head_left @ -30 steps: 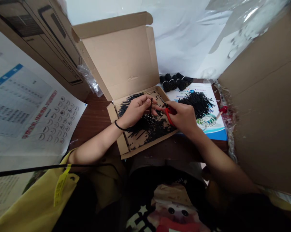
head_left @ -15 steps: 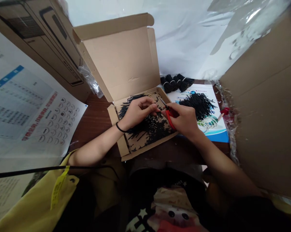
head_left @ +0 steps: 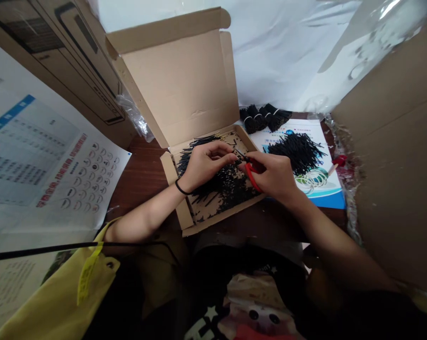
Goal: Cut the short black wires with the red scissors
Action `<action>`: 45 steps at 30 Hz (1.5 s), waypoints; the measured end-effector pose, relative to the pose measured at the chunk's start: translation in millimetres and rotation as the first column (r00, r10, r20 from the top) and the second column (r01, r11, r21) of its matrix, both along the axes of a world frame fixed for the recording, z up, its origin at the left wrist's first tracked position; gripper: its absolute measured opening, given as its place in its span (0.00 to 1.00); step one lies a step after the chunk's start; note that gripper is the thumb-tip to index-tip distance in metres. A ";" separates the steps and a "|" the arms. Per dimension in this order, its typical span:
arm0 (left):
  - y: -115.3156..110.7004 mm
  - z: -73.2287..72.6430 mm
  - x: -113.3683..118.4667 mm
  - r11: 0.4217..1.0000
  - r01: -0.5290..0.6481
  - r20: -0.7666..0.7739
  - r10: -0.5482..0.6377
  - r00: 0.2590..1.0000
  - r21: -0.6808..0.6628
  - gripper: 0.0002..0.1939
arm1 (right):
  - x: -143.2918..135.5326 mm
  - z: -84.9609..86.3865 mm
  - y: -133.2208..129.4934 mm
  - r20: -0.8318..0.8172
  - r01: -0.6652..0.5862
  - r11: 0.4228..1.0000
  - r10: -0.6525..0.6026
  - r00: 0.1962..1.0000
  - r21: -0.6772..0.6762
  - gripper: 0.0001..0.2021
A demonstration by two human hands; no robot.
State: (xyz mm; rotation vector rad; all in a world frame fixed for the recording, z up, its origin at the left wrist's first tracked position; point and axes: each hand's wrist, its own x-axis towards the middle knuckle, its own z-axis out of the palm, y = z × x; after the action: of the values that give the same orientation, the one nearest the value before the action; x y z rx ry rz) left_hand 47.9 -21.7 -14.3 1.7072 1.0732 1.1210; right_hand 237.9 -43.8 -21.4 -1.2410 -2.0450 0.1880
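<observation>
On the brown counter (head_left: 139,160), an open cardboard box (head_left: 183,213) sits in the middle, its lid (head_left: 185,85) raised at the far side. To its right lies a printed sheet (head_left: 327,200), partly covered by a heap of black sticks (head_left: 296,153). More loose sticks (head_left: 187,153) lie in the box's left part. Over the box, the left hand (head_left: 209,160) has thumb and fingertips drawn close; whether its grip pinches a stick I cannot tell. Just beside it, the right hand (head_left: 275,174) has its grip closed round red-handled scissors (head_left: 253,178), blades pointing far left. Tied bundles (head_left: 268,122) lie beyond the heap, white bands (head_left: 311,180) near it. Black snippets (head_left: 234,193) litter the box's floor.
</observation>
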 end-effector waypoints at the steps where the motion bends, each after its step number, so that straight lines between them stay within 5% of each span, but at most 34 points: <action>1: -0.1 0.1 0.2 1.000 0.000 -0.001 0.000 1.000 0.001 0.14 | -0.2 -0.3 0.0 0.003 -0.004 1.000 0.004 1.000 -0.003 0.12; 28: -1.9 5.0 -3.4 0.995 -0.063 -0.112 0.071 0.991 0.072 0.05 | 1.7 -4.5 5.6 0.116 -0.062 0.998 0.064 0.991 -0.023 0.11; 34: -2.2 6.0 -1.1 0.994 -0.074 -0.130 0.083 0.988 0.076 0.06 | 2.1 -1.8 5.0 0.143 0.029 0.999 -0.027 0.989 -0.016 0.11; 38: -1.6 7.0 0.2 0.995 -0.075 -0.144 0.084 0.986 0.070 0.05 | 3.1 0.6 5.1 0.069 0.087 0.996 -0.084 0.994 -0.034 0.10; 45: 0.3 3.9 0.3 0.996 -0.066 -0.115 0.072 0.991 0.058 0.06 | 1.1 3.4 2.8 -0.002 0.003 1.000 -0.003 1.000 -0.029 0.13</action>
State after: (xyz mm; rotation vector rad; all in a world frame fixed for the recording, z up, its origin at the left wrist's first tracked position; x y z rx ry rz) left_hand 48.2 -21.4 -10.4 1.8090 1.1928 1.1130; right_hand 239.0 -40.9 -18.0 -1.2614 -2.0452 0.2185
